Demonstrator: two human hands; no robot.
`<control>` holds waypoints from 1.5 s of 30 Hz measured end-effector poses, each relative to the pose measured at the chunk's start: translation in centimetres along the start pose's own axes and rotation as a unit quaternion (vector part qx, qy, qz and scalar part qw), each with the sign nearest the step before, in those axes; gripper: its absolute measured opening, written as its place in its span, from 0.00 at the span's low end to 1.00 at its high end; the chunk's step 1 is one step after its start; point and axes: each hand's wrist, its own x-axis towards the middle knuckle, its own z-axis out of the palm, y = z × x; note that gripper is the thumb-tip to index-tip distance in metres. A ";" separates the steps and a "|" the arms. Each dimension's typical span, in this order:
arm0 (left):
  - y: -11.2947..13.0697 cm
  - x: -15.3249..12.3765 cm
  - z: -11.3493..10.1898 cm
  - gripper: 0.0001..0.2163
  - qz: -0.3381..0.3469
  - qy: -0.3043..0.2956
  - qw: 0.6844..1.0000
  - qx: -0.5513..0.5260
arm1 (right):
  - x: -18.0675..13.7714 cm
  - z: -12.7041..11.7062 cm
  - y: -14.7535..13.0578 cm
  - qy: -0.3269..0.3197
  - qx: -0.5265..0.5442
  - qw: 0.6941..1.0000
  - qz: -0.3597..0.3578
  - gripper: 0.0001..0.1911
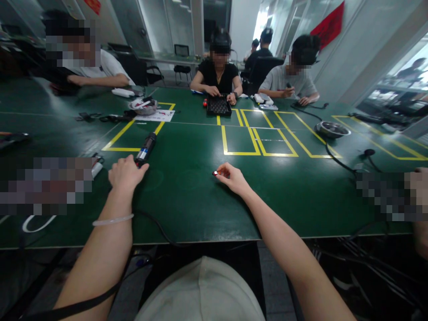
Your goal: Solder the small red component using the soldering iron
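My left hand [126, 174] is closed at the near end of a black cylindrical tool [147, 146] with a blue and white label. The tool points away from me, and my palm and fingers hide its near end. My right hand [232, 177] pinches a small red piece with a white spot [216, 173] between thumb and fingertips, just above the green table [190, 196]. That piece is too small to name its kind. A black cord [157, 223] runs from near my left forearm toward the table's front edge.
Yellow tape outlines [242, 154] mark the table. A filled bowl [143, 106] stands on a paper sheet, a metal bowl [332, 129] at right. Across sits a person with a black tray [219, 106]; another person [289, 76] holds a tool. Cables lie at right.
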 end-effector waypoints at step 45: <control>14.2 -9.3 1.2 0.21 0.264 -0.001 0.964 0.002 | -0.1 0.2 -0.3 -0.007 0.008 1.000 -0.008 0.09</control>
